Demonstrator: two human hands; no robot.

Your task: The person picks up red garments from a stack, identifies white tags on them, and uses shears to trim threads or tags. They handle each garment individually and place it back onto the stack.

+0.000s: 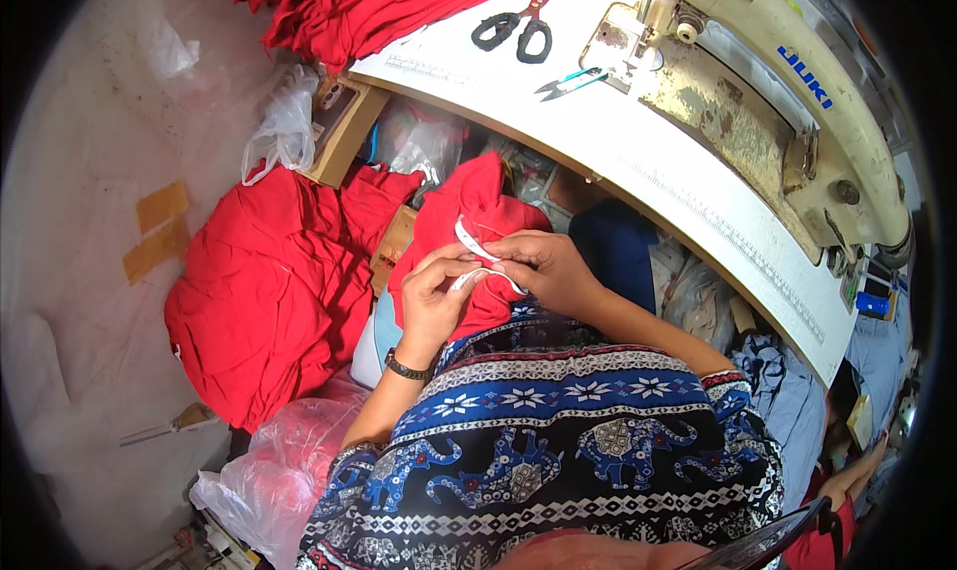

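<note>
Head view: left hand and right hand, close together, pinch a white strip running between them over the red garment.

Scissors and snips lie on the table left of the sewing machine — a garment heap sits below, left of both hands

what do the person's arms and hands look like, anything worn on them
Both forearms are bare. The left hand has a dark band, like a watch or bracelet, at the wrist. The right hand shows nothing worn. Short sleeves are dark blue with white patterned bands and end above the elbows.
</note>
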